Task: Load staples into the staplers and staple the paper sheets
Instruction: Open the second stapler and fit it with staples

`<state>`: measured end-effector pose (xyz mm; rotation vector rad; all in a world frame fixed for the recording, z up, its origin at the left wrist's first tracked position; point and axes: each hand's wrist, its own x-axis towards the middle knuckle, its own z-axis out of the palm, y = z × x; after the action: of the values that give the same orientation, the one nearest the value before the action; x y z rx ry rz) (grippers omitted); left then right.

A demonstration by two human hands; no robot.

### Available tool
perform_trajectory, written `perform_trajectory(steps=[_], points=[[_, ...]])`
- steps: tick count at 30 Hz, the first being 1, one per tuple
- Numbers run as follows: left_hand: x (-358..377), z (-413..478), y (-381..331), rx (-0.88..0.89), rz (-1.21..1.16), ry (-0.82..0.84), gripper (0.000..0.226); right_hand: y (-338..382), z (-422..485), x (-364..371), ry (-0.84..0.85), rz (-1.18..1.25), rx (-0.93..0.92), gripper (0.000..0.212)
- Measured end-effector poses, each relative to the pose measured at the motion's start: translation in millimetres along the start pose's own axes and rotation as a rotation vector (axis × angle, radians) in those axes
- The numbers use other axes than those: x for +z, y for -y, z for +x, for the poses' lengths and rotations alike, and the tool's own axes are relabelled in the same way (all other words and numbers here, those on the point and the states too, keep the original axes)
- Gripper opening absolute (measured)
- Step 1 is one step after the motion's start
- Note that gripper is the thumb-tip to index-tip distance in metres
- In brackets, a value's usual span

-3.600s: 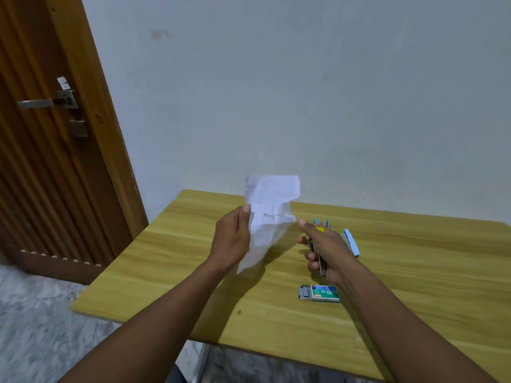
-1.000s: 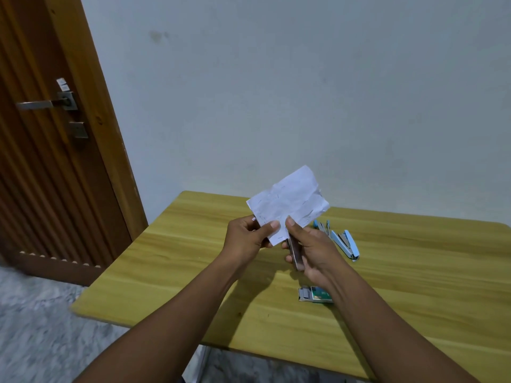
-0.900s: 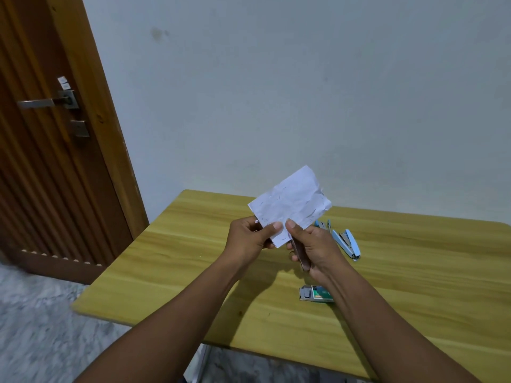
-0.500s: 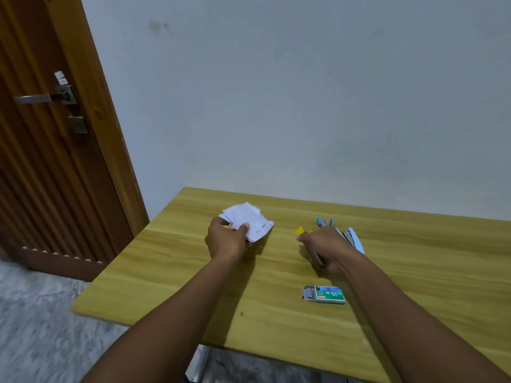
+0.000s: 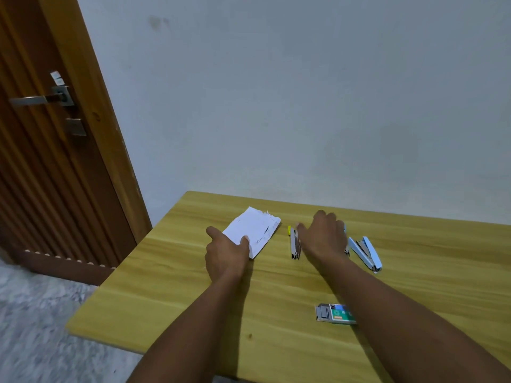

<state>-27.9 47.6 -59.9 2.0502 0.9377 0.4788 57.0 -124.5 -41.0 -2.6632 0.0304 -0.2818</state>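
White paper sheets lie flat on the wooden table. My left hand rests on their near corner, thumb on the paper. A yellow-tipped metal stapler lies just right of the sheets. My right hand hovers palm down between it and a light-blue stapler, fingers spread, holding nothing. Another blue stapler is mostly hidden behind that hand. A staple box sits near the front, partly covered by my right forearm.
A pale wall runs along the table's far edge. A brown wooden door with a metal handle stands at the left. Grey floor shows below the table's left edge.
The sheets went from being held up in both hands to lying on the table under my left hand. My right hand let go of the yellow-tipped stapler, which now lies on the table.
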Motion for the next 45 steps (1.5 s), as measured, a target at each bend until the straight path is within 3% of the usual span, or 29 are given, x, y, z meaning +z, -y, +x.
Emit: perform_trajectory(steps=[3,7,14,17,19,22,25,28,33,39,42,45], points=[[1.9,1.5,3.8,0.025,-0.042,0.001,0.051,-21.2,15.1,-15.3,0.037,-0.293,0.041,0.038],[1.1,-1.8,4.1,0.056,-0.065,0.002,0.045,-40.2,24.5,-21.1,0.077,-0.392,-0.028,0.024],[-2.5,-16.1,-5.5,0.101,-0.025,0.002,0.036,-49.7,16.6,-15.5,0.052,-0.265,-0.093,0.013],[-0.8,-25.4,-16.7,0.205,-0.067,-0.001,0.026,-48.1,19.9,-21.6,0.048,0.109,-0.092,0.019],[1.3,-30.5,-27.8,0.251,-0.202,0.120,0.024,-37.7,18.6,-40.3,0.165,0.464,-0.080,0.025],[3.2,-37.5,-51.1,0.135,-0.457,0.540,0.037,-22.1,6.1,-80.2,0.331,0.803,-0.147,0.018],[-0.6,-46.1,-68.5,0.026,-0.631,0.903,0.040,-17.6,-6.0,-114.9,0.425,0.820,-0.285,0.018],[-2.6,-51.8,-75.6,0.057,-0.708,1.000,0.035,-21.5,-12.0,-131.6,0.462,0.778,-0.328,0.022],[0.4,-57.8,-78.3,0.051,-0.744,1.000,0.023,-33.4,-19.3,-129.1,0.308,0.743,-0.294,0.018],[10.9,-65.8,-79.3,0.088,-0.657,0.737,0.030,-45.4,-32.7,-115.4,0.249,0.818,-0.348,0.028],[12.7,-64.8,-79.6,-0.021,-0.662,0.593,0.032,-44.1,-38.2,-109.4,0.227,0.774,-0.445,0.028],[10.0,-62.5,-76.2,-0.171,-0.728,0.569,0.031,-38.8,-45.6,-107.8,0.281,0.699,-0.533,0.025]])
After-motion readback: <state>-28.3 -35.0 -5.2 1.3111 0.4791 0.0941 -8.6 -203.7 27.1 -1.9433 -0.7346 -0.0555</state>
